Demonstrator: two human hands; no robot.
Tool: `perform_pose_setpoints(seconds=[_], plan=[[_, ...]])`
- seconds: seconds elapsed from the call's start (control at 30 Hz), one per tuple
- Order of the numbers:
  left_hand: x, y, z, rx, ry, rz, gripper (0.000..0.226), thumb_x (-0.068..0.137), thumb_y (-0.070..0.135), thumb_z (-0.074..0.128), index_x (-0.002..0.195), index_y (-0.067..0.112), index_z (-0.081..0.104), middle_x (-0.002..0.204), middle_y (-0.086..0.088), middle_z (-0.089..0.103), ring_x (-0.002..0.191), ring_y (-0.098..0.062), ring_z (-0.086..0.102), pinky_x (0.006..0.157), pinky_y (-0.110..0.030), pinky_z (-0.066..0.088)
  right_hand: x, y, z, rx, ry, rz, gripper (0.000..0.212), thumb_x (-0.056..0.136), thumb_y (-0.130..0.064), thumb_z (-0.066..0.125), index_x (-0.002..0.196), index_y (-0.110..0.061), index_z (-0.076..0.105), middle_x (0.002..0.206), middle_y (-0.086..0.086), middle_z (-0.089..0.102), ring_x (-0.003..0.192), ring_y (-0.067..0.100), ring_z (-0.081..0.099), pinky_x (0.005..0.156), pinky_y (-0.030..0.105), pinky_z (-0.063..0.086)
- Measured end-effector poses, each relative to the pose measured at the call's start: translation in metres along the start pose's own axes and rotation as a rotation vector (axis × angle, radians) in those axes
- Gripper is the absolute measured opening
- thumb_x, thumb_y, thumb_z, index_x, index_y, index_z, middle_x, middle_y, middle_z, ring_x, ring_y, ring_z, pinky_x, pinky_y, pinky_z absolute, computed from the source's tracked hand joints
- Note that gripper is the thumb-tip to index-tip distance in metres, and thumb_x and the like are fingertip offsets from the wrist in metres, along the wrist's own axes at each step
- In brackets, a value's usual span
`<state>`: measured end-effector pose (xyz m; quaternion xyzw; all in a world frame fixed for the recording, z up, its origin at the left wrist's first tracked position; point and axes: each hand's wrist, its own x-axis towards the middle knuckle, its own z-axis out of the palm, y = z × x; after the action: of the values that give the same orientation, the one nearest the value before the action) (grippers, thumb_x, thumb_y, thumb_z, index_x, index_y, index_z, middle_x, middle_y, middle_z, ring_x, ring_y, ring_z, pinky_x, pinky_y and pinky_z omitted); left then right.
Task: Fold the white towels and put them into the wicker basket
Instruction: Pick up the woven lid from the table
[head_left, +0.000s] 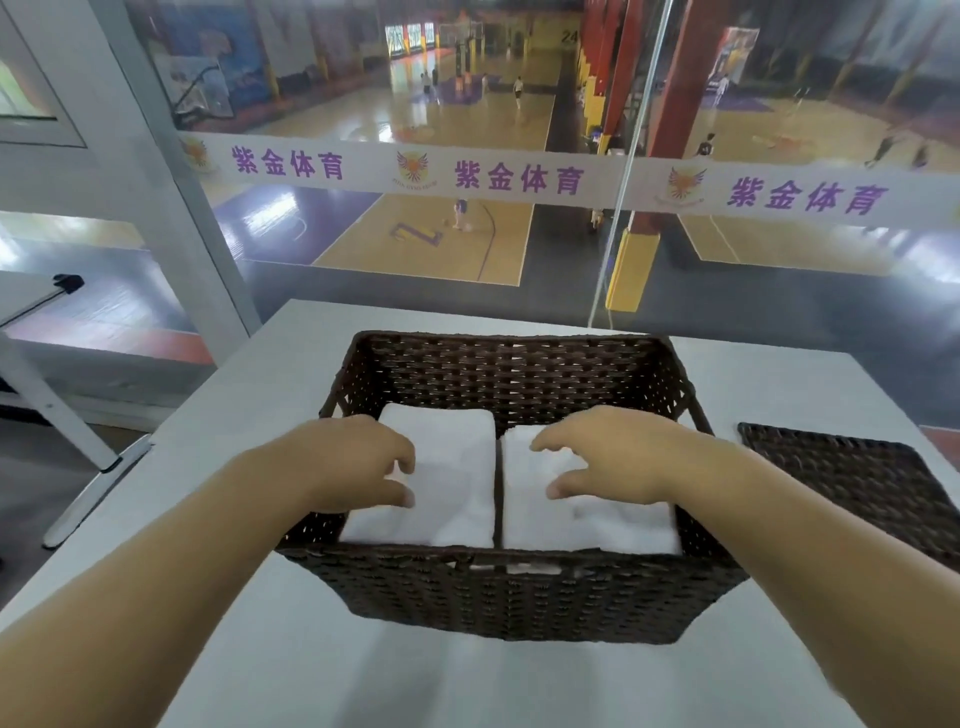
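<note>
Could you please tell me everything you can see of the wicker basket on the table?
The wicker basket is a dark brown, rectangular, open-topped box of woven strands, with a handle slot in its near wall. It stands upright on the pale table, beside a flat woven piece. Inside lie two folded white towels, side by side. The left hand and right hand reach in over them.

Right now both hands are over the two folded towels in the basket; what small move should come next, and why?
Probably lift both hands straight up and out. The left towel and right towel already lie folded side by side inside the wicker basket. The left hand and right hand have loosely curled fingers that seem to grip nothing, so nothing looks left to adjust.
</note>
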<state>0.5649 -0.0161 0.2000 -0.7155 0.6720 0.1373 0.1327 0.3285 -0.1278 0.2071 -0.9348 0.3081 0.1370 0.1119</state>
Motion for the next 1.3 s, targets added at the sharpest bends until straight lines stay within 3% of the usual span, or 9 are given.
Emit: perform_pose_setpoints(seconds=[0.1,0.2,0.4,0.53,0.63,0.83,1.07,1.23,1.3], plan=[[-0.003,0.03,-0.021,-0.106,0.109,0.009,0.038,0.084,0.06,0.053,0.117,0.041,0.054,0.11,0.019,0.056,0.094,-0.003,0.052,0.081,-0.026,0.045,-0.045,0.024,-0.01,0.087,0.087,0.096,0.054,0.088,-0.051,0.057,0.138,-0.037,0.041,0.139,-0.014,0.047,0.123,0.009,0.047,0.098,0.032,0.042],[-0.001,0.077,-0.035,-0.207,0.205,0.073,0.033,0.083,0.059,0.055,0.111,0.041,0.057,0.104,0.02,0.057,0.093,-0.001,0.054,0.085,-0.03,0.049,-0.09,0.056,-0.007,0.158,0.11,0.211,0.055,0.087,-0.053,0.058,0.137,-0.039,0.041,0.137,-0.013,0.05,0.119,0.01,0.049,0.097,0.031,0.042],[0.014,0.195,-0.042,-0.22,0.336,0.251,0.022,0.084,0.058,0.053,0.095,0.039,0.057,0.093,0.019,0.052,0.089,-0.001,0.051,0.082,-0.028,0.048,-0.185,0.127,0.031,0.244,0.056,0.454,0.06,0.083,-0.058,0.059,0.137,-0.041,0.039,0.134,-0.015,0.052,0.116,0.009,0.052,0.097,0.03,0.043],[0.024,0.272,-0.031,-0.283,0.408,0.345,0.02,0.085,0.055,0.054,0.085,0.036,0.055,0.085,0.016,0.05,0.082,-0.004,0.05,0.073,-0.026,0.045,-0.239,0.175,0.069,0.289,-0.064,0.57,0.062,0.083,-0.057,0.06,0.138,-0.039,0.038,0.134,-0.01,0.053,0.116,0.012,0.054,0.095,0.029,0.044],[0.037,0.327,-0.007,-0.313,0.306,0.383,0.017,0.088,0.055,0.049,0.089,0.039,0.05,0.087,0.017,0.048,0.08,-0.002,0.046,0.069,-0.024,0.038,-0.271,0.211,0.098,0.33,-0.147,0.635,0.06,0.085,-0.054,0.06,0.138,-0.036,0.039,0.135,-0.006,0.052,0.115,0.017,0.053,0.096,0.03,0.044],[0.073,0.41,0.057,-0.243,0.132,0.309,0.03,0.091,0.055,0.045,0.11,0.033,0.054,0.107,0.014,0.053,0.096,-0.009,0.051,0.08,-0.027,0.043,-0.309,0.283,0.151,0.359,-0.294,0.694,0.049,0.089,-0.045,0.059,0.132,-0.026,0.045,0.13,0.001,0.054,0.113,0.022,0.054,0.091,0.03,0.043],[0.103,0.466,0.115,-0.219,-0.05,0.211,0.028,0.092,0.05,0.048,0.108,0.029,0.057,0.101,0.01,0.056,0.093,-0.012,0.054,0.067,-0.027,0.036,-0.303,0.368,0.218,0.238,-0.278,0.672,0.047,0.091,-0.046,0.054,0.129,-0.019,0.048,0.13,0.006,0.052,0.113,0.025,0.051,0.09,0.033,0.043],[0.106,0.478,0.141,-0.216,-0.153,0.182,0.03,0.091,0.05,0.05,0.11,0.028,0.057,0.108,0.007,0.057,0.096,-0.014,0.054,0.069,-0.027,0.037,-0.3,0.389,0.272,0.175,-0.328,0.629,0.061,0.099,-0.045,0.038,0.151,-0.021,0.017,0.159,0.0,0.009,0.145,0.026,0.011,0.113,0.046,0.026],[0.106,0.479,0.149,-0.215,-0.191,0.168,0.031,0.091,0.05,0.05,0.111,0.027,0.057,0.109,0.007,0.057,0.097,-0.014,0.054,0.071,-0.027,0.038,-0.303,0.385,0.29,0.235,-0.374,0.644,0.059,0.1,-0.04,0.036,0.152,-0.021,0.015,0.16,0.0,0.002,0.146,0.026,0.009,0.115,0.045,0.024]])
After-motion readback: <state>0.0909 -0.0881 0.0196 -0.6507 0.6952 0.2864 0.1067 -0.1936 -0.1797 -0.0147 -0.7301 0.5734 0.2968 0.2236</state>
